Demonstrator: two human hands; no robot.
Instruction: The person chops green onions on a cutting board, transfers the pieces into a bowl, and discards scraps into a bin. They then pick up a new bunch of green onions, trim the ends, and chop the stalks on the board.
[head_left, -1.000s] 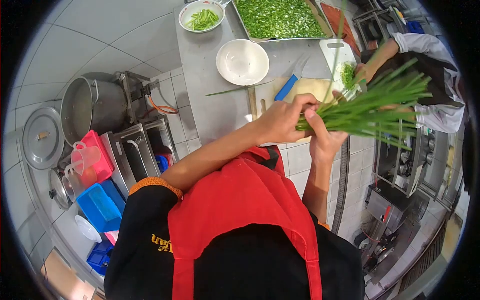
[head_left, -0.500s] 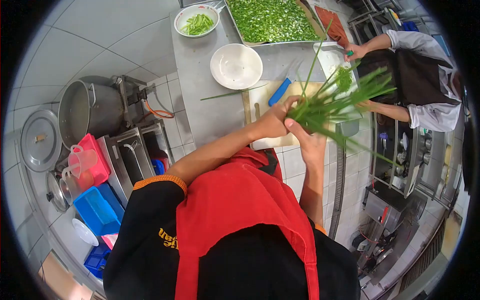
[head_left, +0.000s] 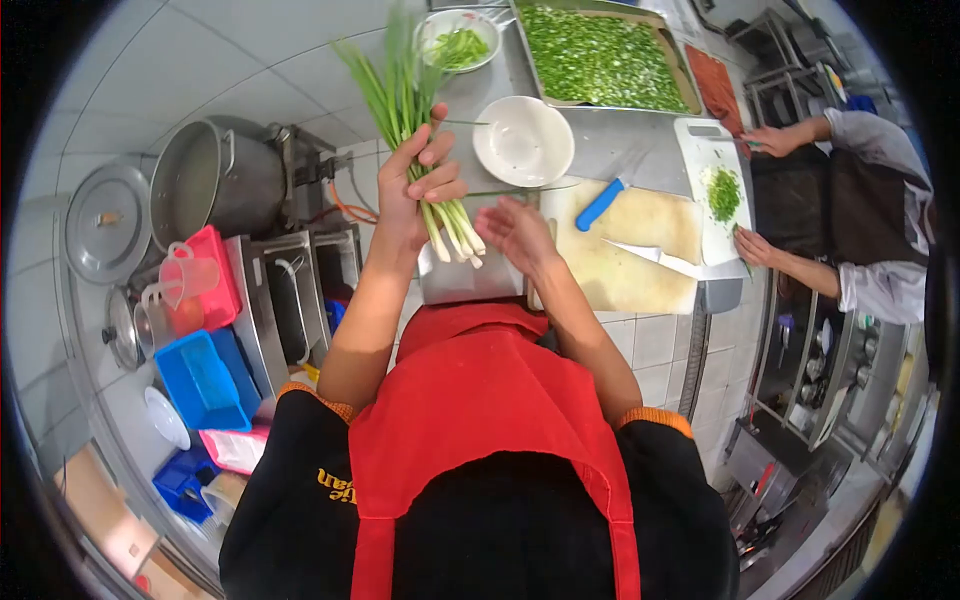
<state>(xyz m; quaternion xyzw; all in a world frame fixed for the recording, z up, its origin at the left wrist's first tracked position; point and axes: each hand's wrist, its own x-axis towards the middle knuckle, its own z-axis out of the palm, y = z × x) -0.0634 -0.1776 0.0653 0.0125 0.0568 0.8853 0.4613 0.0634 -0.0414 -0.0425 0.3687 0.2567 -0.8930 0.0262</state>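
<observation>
My left hand is wrapped round a bunch of spring onions. The green tops point up and away to the left, and the white root ends hang below my fingers. Just right of those white ends is my right hand, its fingers apart and nothing held in it. A wooden-coloured cutting board lies to the right of that hand. On it rests a knife with a blue handle. Beyond my hands stands a white bowl, with a loose green stalk lying near it.
A tray of chopped greens and a bowl of cut green pieces stand at the back. On the right, a co-worker's hands are at a white board with chopped greens. A large pot is at left.
The bunch has swung from over the cutting board to the left, its green tops now pointing away left. My right hand has come off it. The view has shifted slightly.
</observation>
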